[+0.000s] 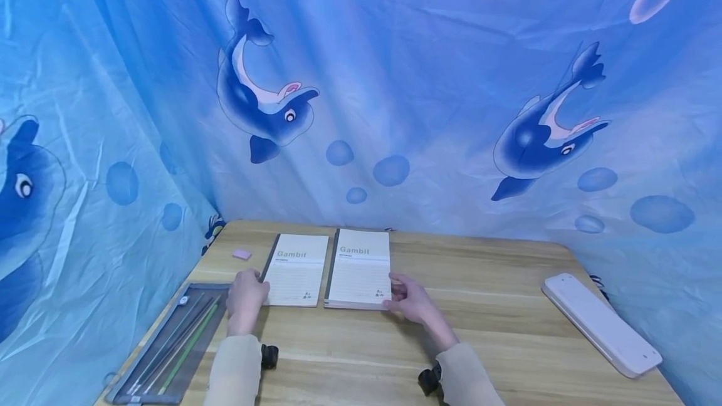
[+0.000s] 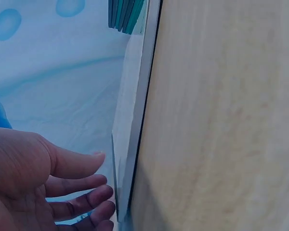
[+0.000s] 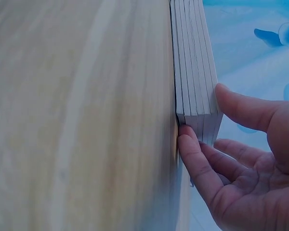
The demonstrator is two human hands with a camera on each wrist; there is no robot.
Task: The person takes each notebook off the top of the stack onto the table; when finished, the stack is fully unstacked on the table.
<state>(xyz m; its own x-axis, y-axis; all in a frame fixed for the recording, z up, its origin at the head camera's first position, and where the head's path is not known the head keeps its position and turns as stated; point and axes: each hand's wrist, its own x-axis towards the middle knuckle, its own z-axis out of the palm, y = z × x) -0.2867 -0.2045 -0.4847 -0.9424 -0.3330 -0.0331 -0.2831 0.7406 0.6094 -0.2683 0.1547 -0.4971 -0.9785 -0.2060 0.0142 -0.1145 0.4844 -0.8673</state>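
Two white-covered piles marked "Gambit" lie side by side on the wooden table. The left one is a thin notebook (image 1: 294,271) with a dark spine; the right one is a thicker stack of notebooks (image 1: 360,271). My left hand (image 1: 246,293) is beside the thin notebook's spine, its loosely bent fingers right at the edge in the left wrist view. My right hand (image 1: 416,299) is at the near right corner of the stack. In the right wrist view its thumb (image 3: 241,107) rests on the top cover edge and the forefinger touches the lower edge, with several layers between them.
A dark mesh zip pouch (image 1: 217,334) holding long thin sticks or pencils lies at the table's left. A pink eraser (image 1: 242,254) sits behind my left hand. A long white case (image 1: 600,324) lies at the right edge. Blue dolphin-print cloth (image 1: 366,80) hangs behind the table.
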